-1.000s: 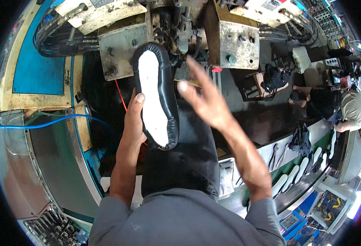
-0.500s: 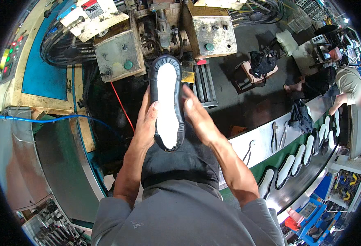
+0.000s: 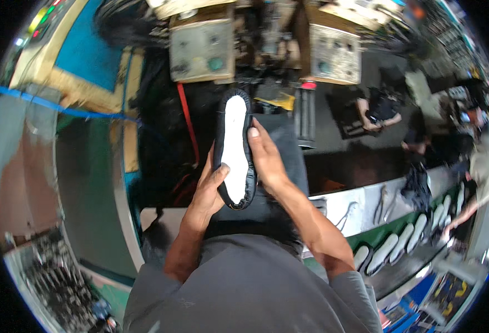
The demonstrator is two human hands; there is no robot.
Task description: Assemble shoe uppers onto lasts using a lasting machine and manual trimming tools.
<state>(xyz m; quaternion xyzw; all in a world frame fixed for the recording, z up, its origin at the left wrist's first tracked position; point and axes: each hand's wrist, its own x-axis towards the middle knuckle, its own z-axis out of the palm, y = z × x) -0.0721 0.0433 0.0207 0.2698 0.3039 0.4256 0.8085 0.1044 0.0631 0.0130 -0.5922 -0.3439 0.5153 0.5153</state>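
Between my two hands is a black shoe upper (image 3: 251, 166), its white sole side (image 3: 235, 147) facing up and gathered black edges curling in around it. My left hand (image 3: 208, 186) grips it low on the left side, with the thumb over the white insole. Along the right edge my right hand (image 3: 265, 155) is wrapped, thumb near the rim. The shoe is upright in the view, toe end away from me, above my dark-clad lap.
Ahead stands a machine with two control boxes (image 3: 202, 53). To the right, pliers (image 3: 349, 215) lie on a metal ledge (image 3: 361, 213) beside a row of similar shoe uppers (image 3: 401, 243). A person (image 3: 484, 172) reaches there. A blue hose (image 3: 61, 106) crosses at left.
My right hand, apart from the shoe before, now grips its right edge. The shoe sits slightly further right in view, and the surroundings have shifted and blurred as my head moved.
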